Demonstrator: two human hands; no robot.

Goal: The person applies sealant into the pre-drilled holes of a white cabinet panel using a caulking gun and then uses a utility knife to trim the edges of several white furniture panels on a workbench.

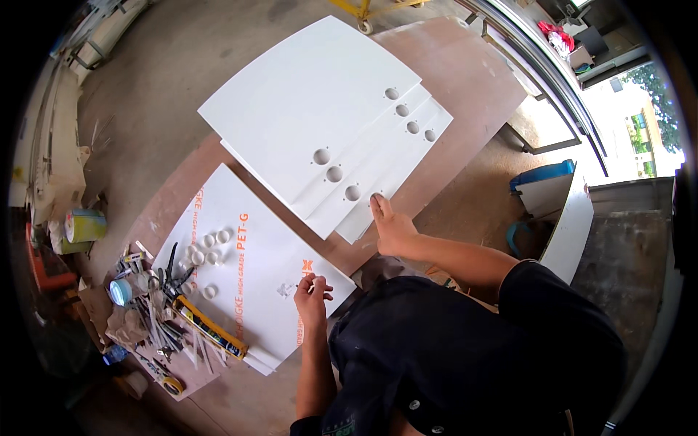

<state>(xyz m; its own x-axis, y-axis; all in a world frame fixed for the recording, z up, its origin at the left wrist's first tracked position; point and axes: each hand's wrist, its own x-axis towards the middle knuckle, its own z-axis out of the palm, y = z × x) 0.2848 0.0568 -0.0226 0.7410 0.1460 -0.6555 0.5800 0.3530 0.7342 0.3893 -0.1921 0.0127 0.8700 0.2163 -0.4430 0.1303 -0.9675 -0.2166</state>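
Observation:
Several white panels (305, 94) lie stacked in an overlapping fan, with round holes along their near right edges. My right hand (396, 231) reaches to the near corner of the stack. Its fingers are drawn together, with the tips on the panel at the last hole; anything in them is too small to make out. My left hand (313, 299) is above a white sheet with orange print (269, 254), fingers curled in; what they hold, if anything, cannot be made out. Beside it lies a small scatter of tiny metal pieces (286, 291). Several short white rings (211, 251) stand farther left on that sheet.
A yellow caulking gun (211, 330) and black-handled pliers (173, 272) lie at the sheet's left edge, by a heap of tools and strips (156, 320). All rests on a brownish board (465, 80). A curved white panel (571, 225) leans at right. A metal can (85, 225) stands far left.

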